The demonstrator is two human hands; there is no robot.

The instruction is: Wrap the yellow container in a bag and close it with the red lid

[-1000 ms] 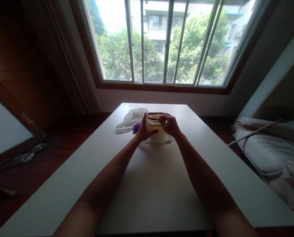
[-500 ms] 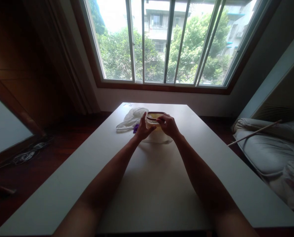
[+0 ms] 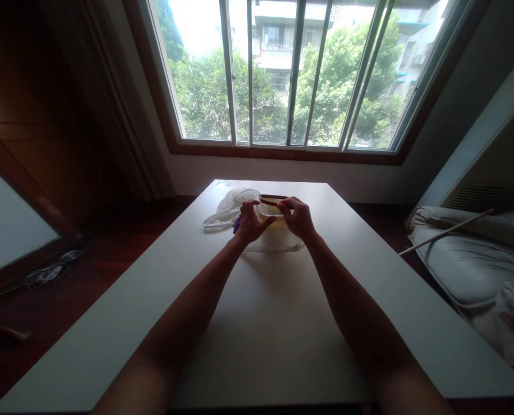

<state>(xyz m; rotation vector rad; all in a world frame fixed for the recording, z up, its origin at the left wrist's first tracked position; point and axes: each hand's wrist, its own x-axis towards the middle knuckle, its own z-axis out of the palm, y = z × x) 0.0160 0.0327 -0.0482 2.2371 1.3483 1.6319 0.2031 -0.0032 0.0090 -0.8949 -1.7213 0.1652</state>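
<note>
A clear plastic bag with a dark red zip strip (image 3: 271,199) along its mouth and something yellowish inside stands on the white table (image 3: 283,323). My left hand (image 3: 249,222) is closed on the bag's left side near the mouth. My right hand (image 3: 297,217) pinches the zip strip at the right. The bag's clear lower part (image 3: 278,245) spreads on the table under both hands.
A crumpled clear plastic bag (image 3: 229,208) and a small purple thing (image 3: 237,225) lie just left of my hands. A barred window (image 3: 291,75) fills the far wall. Bedding (image 3: 473,259) with a thin stick (image 3: 445,231) lies at the right, cables (image 3: 49,271) on the floor at left.
Both hands have drawn closer together on the bag's mouth, and the mouth has flattened from an open oval to a narrow strip. My left fingers have closed onto the bag.
</note>
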